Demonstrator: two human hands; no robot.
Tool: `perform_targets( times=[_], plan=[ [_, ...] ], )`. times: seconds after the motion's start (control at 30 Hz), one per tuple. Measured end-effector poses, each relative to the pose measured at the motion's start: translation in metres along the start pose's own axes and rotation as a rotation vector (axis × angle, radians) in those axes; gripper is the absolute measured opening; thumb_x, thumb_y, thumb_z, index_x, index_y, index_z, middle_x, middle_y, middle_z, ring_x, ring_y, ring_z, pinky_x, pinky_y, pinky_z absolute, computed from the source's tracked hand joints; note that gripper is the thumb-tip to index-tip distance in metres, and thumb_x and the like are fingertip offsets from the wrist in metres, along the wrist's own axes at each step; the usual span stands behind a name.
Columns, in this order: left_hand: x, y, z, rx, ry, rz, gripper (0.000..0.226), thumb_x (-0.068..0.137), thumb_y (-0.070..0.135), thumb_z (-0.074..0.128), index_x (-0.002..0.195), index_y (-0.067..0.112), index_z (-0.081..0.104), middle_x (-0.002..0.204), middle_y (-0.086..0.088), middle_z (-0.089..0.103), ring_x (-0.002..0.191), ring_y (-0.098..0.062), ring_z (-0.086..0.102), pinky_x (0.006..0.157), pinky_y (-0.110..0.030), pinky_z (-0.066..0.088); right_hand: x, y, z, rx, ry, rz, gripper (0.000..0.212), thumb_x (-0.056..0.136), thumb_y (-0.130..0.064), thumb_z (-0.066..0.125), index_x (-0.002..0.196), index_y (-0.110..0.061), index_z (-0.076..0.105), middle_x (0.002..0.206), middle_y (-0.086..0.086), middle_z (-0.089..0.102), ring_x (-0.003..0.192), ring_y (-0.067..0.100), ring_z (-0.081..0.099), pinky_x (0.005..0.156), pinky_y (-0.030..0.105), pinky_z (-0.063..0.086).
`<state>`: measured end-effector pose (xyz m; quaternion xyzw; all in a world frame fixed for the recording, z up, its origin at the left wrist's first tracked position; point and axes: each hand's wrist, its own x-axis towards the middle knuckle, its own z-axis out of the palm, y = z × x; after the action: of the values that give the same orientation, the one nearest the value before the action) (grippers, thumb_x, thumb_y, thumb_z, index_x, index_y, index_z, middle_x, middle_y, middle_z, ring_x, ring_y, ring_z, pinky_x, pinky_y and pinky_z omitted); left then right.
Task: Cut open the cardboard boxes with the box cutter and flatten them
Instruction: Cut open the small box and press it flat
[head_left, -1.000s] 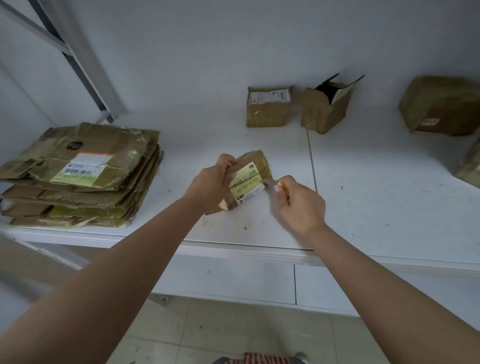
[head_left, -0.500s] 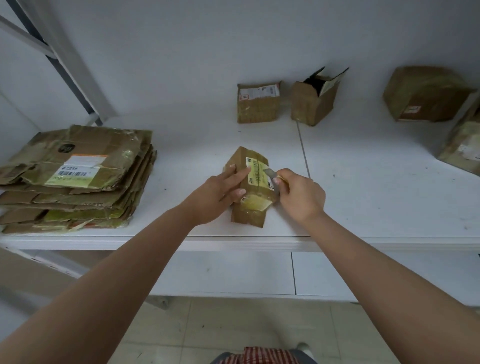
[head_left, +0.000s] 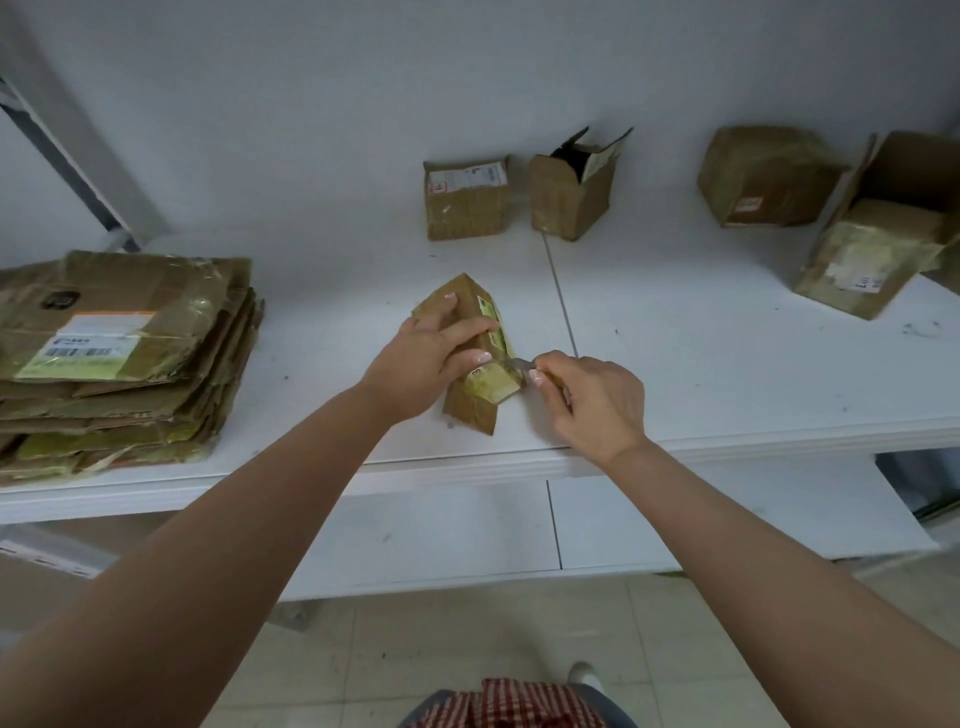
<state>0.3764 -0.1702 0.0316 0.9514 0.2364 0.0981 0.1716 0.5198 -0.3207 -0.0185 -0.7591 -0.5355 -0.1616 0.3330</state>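
The left hand (head_left: 426, 358) holds a small box (head_left: 470, 358) on the table (head_left: 727, 364), the right hand (head_left: 592, 400) puts the box cutter (head_left: 519, 365) to it

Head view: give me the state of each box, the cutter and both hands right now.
Held box: taped shut, standing on the table.
Cutter: blade tip at the held box's label.
Left hand: grips the held box.
Right hand: grips the cutter.
Labelled box: sealed.
Middle box: flaps open.
Far box: closed.
Edge box: open.
Stack: flattened.
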Motion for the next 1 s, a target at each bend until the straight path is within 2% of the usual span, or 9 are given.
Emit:
perform_targets(
  times=[0.17,0.3,0.43,0.63,0.73,0.83,0.93,1.0],
  plan=[
    [-0.003,0.004,-0.003,0.002,-0.012,-0.011,0.04,0.1,0.036,0.041,0.14,0.033,0.043,0.156,-0.013,0.022,0.141,-0.03,0.021,0.112,-0.038,0.017,-0.002,-0.005,0.002,-0.009,0.018,-0.003,0.009,0.085,-0.024,0.06,0.079,-0.022,0.066,0.047,-0.006,0.05,0.041,0.02,0.047,0.047,0.018,0.027],
    [-0.004,0.001,-0.001,0.001,-0.019,-0.021,0.039,0.1,0.037,0.04,0.139,0.033,0.043,0.156,-0.011,0.022,0.142,-0.03,0.02,0.111,-0.037,0.019,-0.001,-0.008,0.005,-0.008,0.017,-0.071,0.018,0.087,-0.024,0.05,0.082,-0.02,0.067,0.05,-0.005,0.052,0.042,0.022,0.047,0.044,0.021,0.033],
    [-0.006,-0.005,-0.001,-0.008,-0.032,0.003,0.038,0.101,0.036,0.039,0.138,0.032,0.044,0.155,-0.01,0.024,0.144,-0.027,0.016,0.109,-0.036,0.02,-0.004,-0.006,0.011,-0.076,-0.002,-0.131,0.016,0.079,-0.014,0.054,0.084,-0.018,0.069,0.05,-0.004,0.052,0.041,0.023,0.047,0.048,0.019,0.026],
    [-0.004,0.001,-0.002,0.001,-0.05,0.016,0.038,0.102,0.035,0.037,0.138,0.029,0.044,0.155,-0.009,0.026,0.144,-0.025,0.016,0.108,-0.036,0.019,-0.014,0.006,0.01,-0.144,-0.033,-0.116,0.021,0.079,-0.015,0.047,0.079,-0.019,0.068,0.047,-0.003,0.048,0.038,0.023,0.042,0.046,0.019,0.022],
    [0.002,0.002,0.0,-0.009,-0.087,0.023,0.038,0.099,0.047,0.035,0.135,0.036,0.043,0.155,-0.005,0.026,0.146,-0.023,0.01,0.112,-0.04,0.019,-0.019,0.012,0.006,-0.152,-0.043,-0.076,0.026,0.08,-0.018,0.042,0.075,-0.018,0.068,0.046,-0.003,0.05,0.036,0.024,0.041,0.045,0.018,0.022],
    [0.005,0.006,0.0,0.014,-0.069,-0.132,0.037,0.091,0.066,0.035,0.124,0.052,0.044,0.157,0.006,0.023,0.14,-0.028,0.018,0.104,-0.048,0.034,-0.02,0.01,0.004,-0.097,-0.054,-0.029,0.026,0.083,-0.022,0.04,0.075,-0.015,0.064,0.047,-0.003,0.051,0.036,0.024,0.042,0.047,0.019,0.022],
    [0.004,0.014,0.001,0.042,0.02,-0.183,0.027,0.096,0.053,0.038,0.121,0.049,0.049,0.154,0.012,0.028,0.133,-0.022,0.026,0.091,-0.039,0.041,-0.02,0.009,0.003,0.005,-0.025,0.092,0.028,0.089,-0.024,0.038,0.081,-0.01,0.061,0.051,0.0,0.052,0.039,0.024,0.043,0.046,0.02,0.025],
    [0.003,0.016,0.001,-0.053,0.036,-0.117,0.03,0.099,0.038,0.041,0.128,0.041,0.047,0.147,0.01,0.039,0.129,-0.018,0.029,0.093,-0.04,0.043,-0.015,0.012,0.001,0.086,-0.013,0.173,0.027,0.093,-0.022,0.038,0.093,-0.006,0.06,0.064,0.005,0.058,0.049,0.026,0.048,0.047,0.025,0.033]
  ],
)
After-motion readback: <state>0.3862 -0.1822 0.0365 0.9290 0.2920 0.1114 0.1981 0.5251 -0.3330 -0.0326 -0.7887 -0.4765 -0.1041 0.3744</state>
